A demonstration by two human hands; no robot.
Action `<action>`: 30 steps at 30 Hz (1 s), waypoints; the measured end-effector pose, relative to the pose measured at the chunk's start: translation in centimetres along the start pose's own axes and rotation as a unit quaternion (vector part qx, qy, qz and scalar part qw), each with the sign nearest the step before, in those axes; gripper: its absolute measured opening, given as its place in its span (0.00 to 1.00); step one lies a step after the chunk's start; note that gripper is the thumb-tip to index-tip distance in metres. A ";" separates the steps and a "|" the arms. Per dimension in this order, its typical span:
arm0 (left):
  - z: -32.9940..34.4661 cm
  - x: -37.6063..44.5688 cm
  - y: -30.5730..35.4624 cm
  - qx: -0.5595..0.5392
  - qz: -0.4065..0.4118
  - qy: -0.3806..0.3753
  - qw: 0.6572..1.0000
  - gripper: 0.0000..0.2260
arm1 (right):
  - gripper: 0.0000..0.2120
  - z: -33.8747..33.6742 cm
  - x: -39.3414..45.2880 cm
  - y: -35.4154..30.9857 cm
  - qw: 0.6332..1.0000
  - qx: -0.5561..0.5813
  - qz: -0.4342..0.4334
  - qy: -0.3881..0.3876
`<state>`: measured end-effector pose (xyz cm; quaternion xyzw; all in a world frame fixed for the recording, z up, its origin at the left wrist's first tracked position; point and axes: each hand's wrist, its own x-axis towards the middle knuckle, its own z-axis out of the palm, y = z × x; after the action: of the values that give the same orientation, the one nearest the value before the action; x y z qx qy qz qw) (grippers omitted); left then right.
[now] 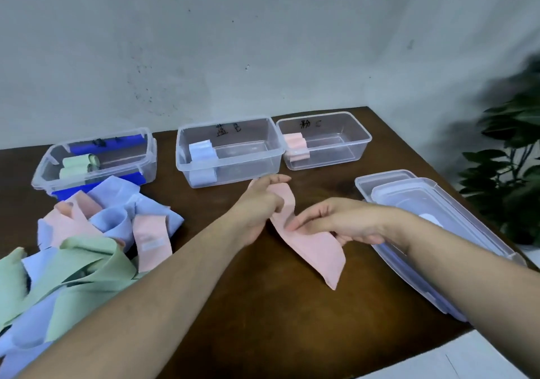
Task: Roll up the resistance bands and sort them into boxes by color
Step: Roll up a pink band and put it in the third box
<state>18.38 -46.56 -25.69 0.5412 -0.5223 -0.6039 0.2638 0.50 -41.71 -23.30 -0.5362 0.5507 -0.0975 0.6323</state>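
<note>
A pink resistance band lies stretched over the middle of the brown table. My left hand grips its far end. My right hand pinches the band near its middle with thumb and fingers. Three clear boxes stand at the back: the left box holds green rolls, the middle box holds blue rolls, the right box holds pink rolls. A loose pile of pink, blue and green bands covers the table's left side.
Two clear lids are stacked at the table's right edge, just under my right wrist. A green plant stands off the table to the right. A grey wall runs behind the boxes.
</note>
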 end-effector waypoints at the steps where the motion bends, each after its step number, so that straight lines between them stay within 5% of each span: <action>1: 0.2 0.2 0.1 0.009 0.010 -0.022 1.000 0.29 | 0.11 0.0 0.0 0.3 1.000 0.006 0.011 -0.001; 5: 0.8 0.7 0.1 0.043 0.033 -0.046 0.997 0.31 | 0.11 0.7 -0.3 1.2 0.999 0.018 0.032 0.015; 12: 1.5 1.8 -0.4 0.048 0.134 -0.006 0.990 0.18 | 0.11 2.0 -0.9 2.4 0.999 -0.017 0.030 0.020; 23: 1.4 2.2 -1.0 0.144 0.082 0.085 0.983 0.20 | 0.16 3.1 -2.0 2.9 0.984 -0.170 -0.001 0.056; 30: 2.7 -2.5 -3.9 0.248 0.173 0.087 0.949 0.12 | 0.14 4.0 -2.6 6.2 0.901 -0.368 -0.139 0.185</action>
<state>17.56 -42.21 -28.68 0.5414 -0.7163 -0.3508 0.2659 -0.18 -35.10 -27.35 -0.7742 0.5740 -0.0719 0.2569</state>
